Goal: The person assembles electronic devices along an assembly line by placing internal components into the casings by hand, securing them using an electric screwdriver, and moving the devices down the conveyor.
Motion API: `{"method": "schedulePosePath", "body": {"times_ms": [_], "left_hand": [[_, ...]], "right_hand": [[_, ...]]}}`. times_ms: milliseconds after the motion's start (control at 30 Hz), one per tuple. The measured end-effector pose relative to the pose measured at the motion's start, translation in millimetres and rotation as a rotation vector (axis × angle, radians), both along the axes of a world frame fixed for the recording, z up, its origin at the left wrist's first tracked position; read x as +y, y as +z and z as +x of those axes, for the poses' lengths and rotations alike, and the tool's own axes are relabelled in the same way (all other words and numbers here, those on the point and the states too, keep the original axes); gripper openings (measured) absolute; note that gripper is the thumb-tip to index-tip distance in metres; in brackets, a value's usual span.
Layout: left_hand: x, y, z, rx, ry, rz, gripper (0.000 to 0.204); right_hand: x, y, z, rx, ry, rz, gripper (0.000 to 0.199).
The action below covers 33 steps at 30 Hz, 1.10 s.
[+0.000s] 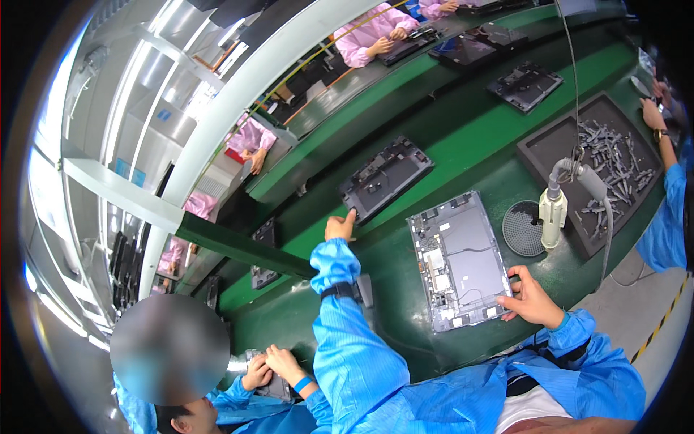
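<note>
An opened tablet (473, 264) with a grey inner face, light circuit boards along its left side and a thin cable lies on the green bench. My right hand (533, 296) grips its lower right corner, thumb on top and fingers at the edge. My left hand (340, 226) is stretched out to the green conveyor, pinching the near left corner of a darker opened tablet (394, 189). That one has a black board strip along its far side and lies on the belt. The left hand's lower fingers are curled and partly hidden.
A pale electric screwdriver (553, 217) hangs above the bench by a round mesh dish (523, 230). Behind it, a black tray (538, 148) holds many small grey parts. A co-worker's hands (271, 365) work at left; another arm (672, 159) reaches in at right. A green beam (242, 246) crosses at left.
</note>
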State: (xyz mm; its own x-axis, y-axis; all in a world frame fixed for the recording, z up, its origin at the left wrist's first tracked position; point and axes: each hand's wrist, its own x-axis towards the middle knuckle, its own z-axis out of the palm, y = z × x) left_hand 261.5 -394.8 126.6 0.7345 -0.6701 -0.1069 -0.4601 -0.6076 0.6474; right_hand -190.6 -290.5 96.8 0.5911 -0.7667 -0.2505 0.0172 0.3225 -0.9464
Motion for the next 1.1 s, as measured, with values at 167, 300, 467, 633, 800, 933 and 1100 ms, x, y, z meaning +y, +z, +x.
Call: {"method": "schedulePosePath", "body": {"times_ms": [167, 300, 467, 633, 800, 933, 1100], "left_hand": [[-31, -28, 47, -0.110, 0.013, 0.052, 0.074], [-36, -12, 46, 0.128, -0.093, 0.281, 0.084], [-17, 9, 3, 1.087, 0.135, -0.465, 0.034], [18, 50, -8, 1.125, 0.116, -0.775, 0.036], [74, 65, -45, 1.192, 0.000, -1.017, 0.040], [129, 58, -90, 1.094, 0.023, -1.079, 0.040], [221, 26, -107, 0.880, 0.087, -1.026, 0.042]], "right_hand": [[7, 10, 5, 0.041, 0.057, 0.025, 0.067], [6, 7, 4, -0.090, 0.148, 0.114, 0.075], [7, 21, 19, -0.169, 0.118, 0.183, 0.070], [-35, 40, 92, -0.214, 0.024, 0.185, 0.052], [-132, 27, 176, -0.186, -0.145, 0.113, 0.050], [-158, 33, 189, -0.276, -0.195, 0.159, 0.066], [-48, 139, 131, -0.642, -0.178, -0.539, 0.049]]}}
